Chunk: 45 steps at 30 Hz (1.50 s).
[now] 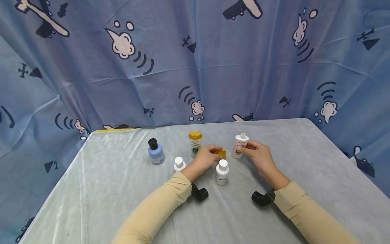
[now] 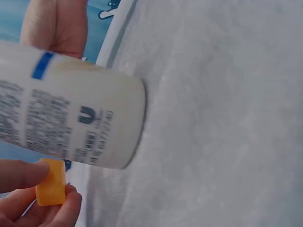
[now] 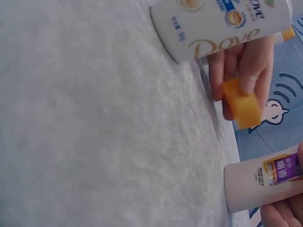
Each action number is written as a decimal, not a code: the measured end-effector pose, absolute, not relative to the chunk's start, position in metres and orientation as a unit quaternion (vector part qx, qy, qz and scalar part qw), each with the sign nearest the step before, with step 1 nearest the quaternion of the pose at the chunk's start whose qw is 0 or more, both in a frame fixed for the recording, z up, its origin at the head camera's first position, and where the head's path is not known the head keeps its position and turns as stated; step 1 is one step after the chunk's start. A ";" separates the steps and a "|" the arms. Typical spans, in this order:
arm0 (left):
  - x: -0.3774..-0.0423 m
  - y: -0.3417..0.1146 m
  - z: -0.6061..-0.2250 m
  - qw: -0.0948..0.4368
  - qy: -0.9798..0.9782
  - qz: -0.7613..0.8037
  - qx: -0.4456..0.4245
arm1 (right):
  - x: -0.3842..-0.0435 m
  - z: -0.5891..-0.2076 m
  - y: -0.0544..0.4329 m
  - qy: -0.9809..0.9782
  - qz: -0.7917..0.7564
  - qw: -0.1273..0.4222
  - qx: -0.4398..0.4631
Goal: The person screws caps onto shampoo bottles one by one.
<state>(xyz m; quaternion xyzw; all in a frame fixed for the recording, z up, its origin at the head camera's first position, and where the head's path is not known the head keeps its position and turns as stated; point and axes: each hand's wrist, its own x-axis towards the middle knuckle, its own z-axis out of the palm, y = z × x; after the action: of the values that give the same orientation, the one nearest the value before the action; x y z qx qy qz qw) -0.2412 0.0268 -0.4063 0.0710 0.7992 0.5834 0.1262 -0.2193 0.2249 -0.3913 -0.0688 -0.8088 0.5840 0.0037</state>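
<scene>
My left hand (image 1: pixel 204 158) pinches a small orange-yellow cap (image 1: pixel 221 154) between thumb and fingers, seen closer in the left wrist view as a blocky cap (image 2: pixel 51 183). To its right, my right hand (image 1: pixel 259 156) grips an uncapped white bottle (image 1: pixel 239 149) by its side, its narrow neck bare at the top. A purple label shows on that bottle (image 3: pixel 260 182) in the right wrist view, its base at the cloth. In front of both hands stands a white-capped bottle (image 1: pixel 221 173), marked Dove on its side (image 3: pixel 213 28) in the right wrist view.
Behind the left hand stands a bottle with a gold lid (image 1: pixel 195 142). A blue bottle with a black cap (image 1: pixel 156 152) is farther left. Another white-capped bottle (image 1: pixel 179 163) is partly hidden by the left forearm. A patterned blue curtain (image 1: pixel 195 67) hangs behind the cloth-covered table (image 1: pixel 122 176).
</scene>
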 end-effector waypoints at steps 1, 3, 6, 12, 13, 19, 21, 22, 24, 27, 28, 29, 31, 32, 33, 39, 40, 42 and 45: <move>-0.240 0.025 -0.404 0.125 0.797 0.586 0.075 | -0.219 -0.391 0.225 -0.810 0.582 0.006 -0.070; -0.236 0.022 -0.400 0.119 0.795 0.589 0.086 | -0.219 -0.391 0.225 -0.812 0.579 0.012 -0.074; -0.231 0.018 -0.393 0.107 0.796 0.588 0.100 | -0.217 -0.387 0.225 -0.817 0.571 0.023 -0.082; -0.219 0.007 -0.371 0.077 0.787 0.601 0.117 | -0.211 -0.368 0.218 -0.823 0.561 0.044 -0.077; -0.218 0.004 -0.367 0.073 0.787 0.600 0.119 | -0.210 -0.364 0.216 -0.821 0.565 0.049 -0.070; -0.210 -0.008 -0.352 0.065 0.775 0.620 0.103 | -0.202 -0.345 0.208 -0.824 0.561 0.077 -0.032; -0.206 -0.013 -0.348 0.067 0.764 0.635 0.091 | -0.198 -0.339 0.204 -0.827 0.556 0.084 -0.026; -0.204 -0.016 -0.347 0.065 0.760 0.641 0.089 | -0.196 -0.337 0.202 -0.827 0.555 0.086 -0.025; -0.200 -0.022 -0.345 0.061 0.754 0.649 0.085 | -0.192 -0.332 0.198 -0.826 0.556 0.091 -0.022; -0.196 -0.030 -0.342 0.057 0.745 0.659 0.082 | -0.185 -0.326 0.194 -0.824 0.558 0.097 -0.017; -0.194 -0.033 -0.341 0.057 0.742 0.663 0.079 | -0.182 -0.324 0.193 -0.823 0.559 0.101 -0.012; -0.193 -0.035 -0.340 0.058 0.739 0.667 0.077 | -0.180 -0.323 0.192 -0.821 0.561 0.105 -0.006; -0.191 -0.039 -0.339 0.058 0.733 0.673 0.074 | -0.175 -0.320 0.190 -0.818 0.564 0.113 0.011; -0.190 -0.041 -0.338 0.058 0.732 0.674 0.075 | -0.173 -0.319 0.189 -0.816 0.566 0.116 0.021; -0.189 -0.043 -0.337 0.057 0.732 0.674 0.074 | -0.171 -0.319 0.189 -0.814 0.567 0.118 0.031; -0.184 -0.055 -0.334 0.037 0.740 0.667 0.086 | -0.165 -0.319 0.182 -0.814 0.564 0.115 0.069; -0.184 -0.057 -0.333 0.038 0.739 0.667 0.087 | -0.164 -0.319 0.181 -0.817 0.562 0.113 0.072; -0.183 -0.061 -0.332 0.044 0.737 0.669 0.089 | -0.162 -0.319 0.179 -0.821 0.556 0.105 0.077; -0.181 -0.066 -0.331 0.062 0.732 0.673 0.082 | -0.157 -0.319 0.177 -0.820 0.560 0.082 0.089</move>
<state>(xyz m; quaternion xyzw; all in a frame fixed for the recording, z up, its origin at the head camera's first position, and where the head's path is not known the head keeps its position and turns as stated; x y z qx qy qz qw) -0.1812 -0.0658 -0.3306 0.0821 0.7324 0.6731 0.0616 -0.1573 0.1766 -0.3186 0.0889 -0.8196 0.5601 0.0817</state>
